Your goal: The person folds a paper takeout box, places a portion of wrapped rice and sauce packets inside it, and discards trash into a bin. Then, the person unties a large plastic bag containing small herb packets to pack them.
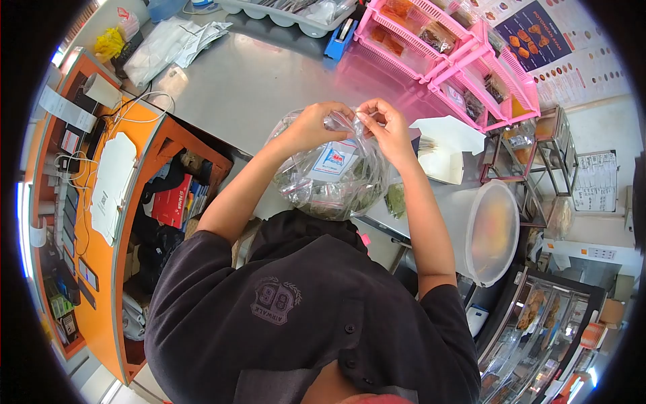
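A big clear plastic bag (303, 192) rests at the counter's near edge, against my body. Inside it are several smaller zip bags with dark green, leafy-looking contents, one showing a white label with blue and red print (336, 159). My left hand (316, 126) is closed on the gathered mouth of the bag from the left. On the other side, my right hand (386, 128) pinches the bunched plastic at the top between thumb and fingers. The two hands are close together. A small packet of green leaves (395, 200) lies just right of the bag.
Pink stacked baskets (431, 71) with packets stand behind on the steel counter (249, 84), beside a blue tape dispenser (342, 39). At right are an open white box (447, 165) and a round plastic tub (494, 232). An orange desk (111, 269) is at left.
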Demonstrator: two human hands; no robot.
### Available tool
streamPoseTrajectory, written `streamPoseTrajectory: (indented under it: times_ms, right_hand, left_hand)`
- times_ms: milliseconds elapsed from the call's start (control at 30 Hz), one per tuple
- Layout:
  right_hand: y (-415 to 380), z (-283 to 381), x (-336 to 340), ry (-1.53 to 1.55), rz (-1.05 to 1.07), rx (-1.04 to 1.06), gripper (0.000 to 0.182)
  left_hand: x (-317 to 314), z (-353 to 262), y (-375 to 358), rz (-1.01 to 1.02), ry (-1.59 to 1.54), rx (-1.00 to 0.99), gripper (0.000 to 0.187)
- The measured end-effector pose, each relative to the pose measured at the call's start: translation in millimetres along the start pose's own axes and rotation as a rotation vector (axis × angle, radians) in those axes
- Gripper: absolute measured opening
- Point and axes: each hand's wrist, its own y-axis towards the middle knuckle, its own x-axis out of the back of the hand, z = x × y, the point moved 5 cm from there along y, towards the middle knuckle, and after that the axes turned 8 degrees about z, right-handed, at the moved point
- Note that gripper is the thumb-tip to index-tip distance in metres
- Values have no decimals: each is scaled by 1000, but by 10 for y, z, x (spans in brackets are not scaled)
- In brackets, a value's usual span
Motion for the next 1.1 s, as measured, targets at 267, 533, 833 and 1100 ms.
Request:
streamPoseTrajectory:
  times_ms: [267, 533, 833, 1100]
  right_hand:
    - [-19, 14, 9, 9, 101, 107, 25]
    - [-83, 51, 20, -173, 59, 81, 36]
    - [40, 103, 59, -507, 111, 276, 23]
    - [67, 199, -96, -791, 86, 378, 15]
  left_hand:
    - [64, 176, 48, -7, -57, -79, 24]
    - [52, 271, 112, 103, -302, -38, 20]
    - [69, 275, 76, 109, -280, -33, 21]
    - [117, 145, 41, 0, 85, -137, 21]
